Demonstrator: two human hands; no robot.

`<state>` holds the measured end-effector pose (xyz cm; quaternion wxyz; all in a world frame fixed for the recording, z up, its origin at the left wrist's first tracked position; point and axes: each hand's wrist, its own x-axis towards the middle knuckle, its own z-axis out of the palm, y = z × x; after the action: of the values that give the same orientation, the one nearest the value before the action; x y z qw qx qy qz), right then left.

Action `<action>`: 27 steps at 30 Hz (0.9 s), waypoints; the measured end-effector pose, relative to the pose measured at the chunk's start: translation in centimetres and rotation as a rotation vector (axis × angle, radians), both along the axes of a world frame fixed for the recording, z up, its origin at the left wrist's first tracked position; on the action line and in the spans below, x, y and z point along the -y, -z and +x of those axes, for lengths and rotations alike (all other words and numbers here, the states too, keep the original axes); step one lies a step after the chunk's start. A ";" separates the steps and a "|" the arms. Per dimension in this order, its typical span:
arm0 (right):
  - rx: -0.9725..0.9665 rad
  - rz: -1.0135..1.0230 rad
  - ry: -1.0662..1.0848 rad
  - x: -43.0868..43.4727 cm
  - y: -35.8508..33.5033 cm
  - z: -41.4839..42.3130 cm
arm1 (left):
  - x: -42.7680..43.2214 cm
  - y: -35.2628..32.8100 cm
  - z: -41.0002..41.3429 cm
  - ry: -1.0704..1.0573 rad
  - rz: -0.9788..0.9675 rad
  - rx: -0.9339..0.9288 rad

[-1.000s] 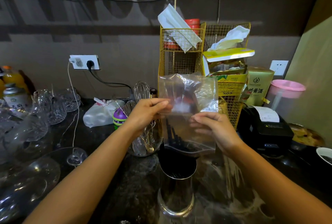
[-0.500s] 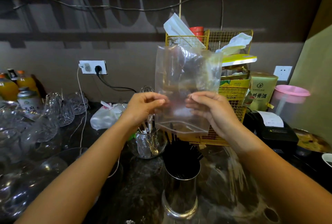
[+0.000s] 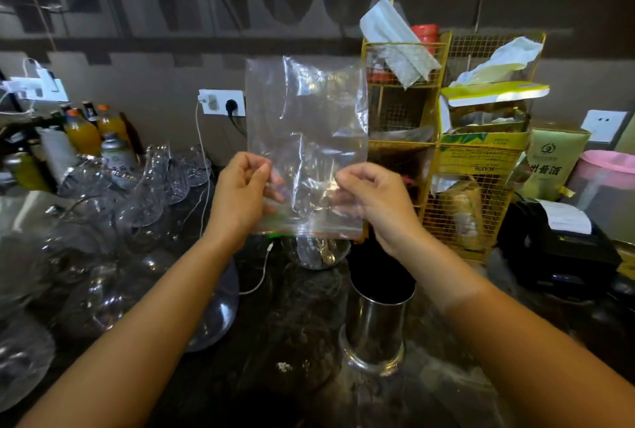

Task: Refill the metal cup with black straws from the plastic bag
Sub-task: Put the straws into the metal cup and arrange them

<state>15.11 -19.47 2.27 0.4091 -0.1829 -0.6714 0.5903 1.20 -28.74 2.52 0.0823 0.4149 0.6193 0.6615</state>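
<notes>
A clear plastic bag (image 3: 305, 139) is held upside down at chest height, its zip-seal mouth at the bottom; I see nothing inside it. My left hand (image 3: 240, 197) pinches its lower left edge and my right hand (image 3: 371, 201) pinches its lower right edge. Below and slightly right of the bag, the metal cup (image 3: 376, 328) stands upright on the dark counter. Black straws (image 3: 374, 269) fill its top as one dark mass.
Several glasses and glass bowls (image 3: 113, 228) crowd the counter's left, with bottles (image 3: 82, 132) behind. A glass jar of utensils (image 3: 319, 252) stands behind the cup. Right: a yellow wire rack (image 3: 446, 153), a black receipt printer (image 3: 556, 242), a pink-lidded jug (image 3: 608, 180). A white cable (image 3: 202, 166) hangs from the wall socket.
Both hands have raised the bag up and leftwards, away from the cup. The last straws seen in its lower part a second ago are out of it.
</notes>
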 end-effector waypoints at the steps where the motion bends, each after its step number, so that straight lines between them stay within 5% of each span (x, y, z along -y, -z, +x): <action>1: 0.020 0.015 0.019 0.4 1.0 -0.6 | 0.5 0.9 -0.2 -0.063 -0.020 -0.037; 7: 0.186 0.254 0.215 3.2 7.8 -3.2 | 3.6 7.8 -0.4 -0.331 -0.198 -0.210; 20: 0.838 0.297 0.207 7.0 22.1 -1.2 | 7.6 22.2 1.9 -0.204 -0.822 -0.128; 24: 0.989 0.333 0.251 7.4 24.5 -0.6 | 7.7 24.9 1.9 -0.169 -1.052 -0.502; 27: 1.080 0.535 0.237 7.6 25.7 -0.5 | 7.5 26.2 1.0 -0.120 -1.047 -0.772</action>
<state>14.60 -27.08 -23.41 0.1059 -0.4207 -0.8837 0.1759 2.19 -36.24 -23.70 0.0081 0.4925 0.8666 0.0793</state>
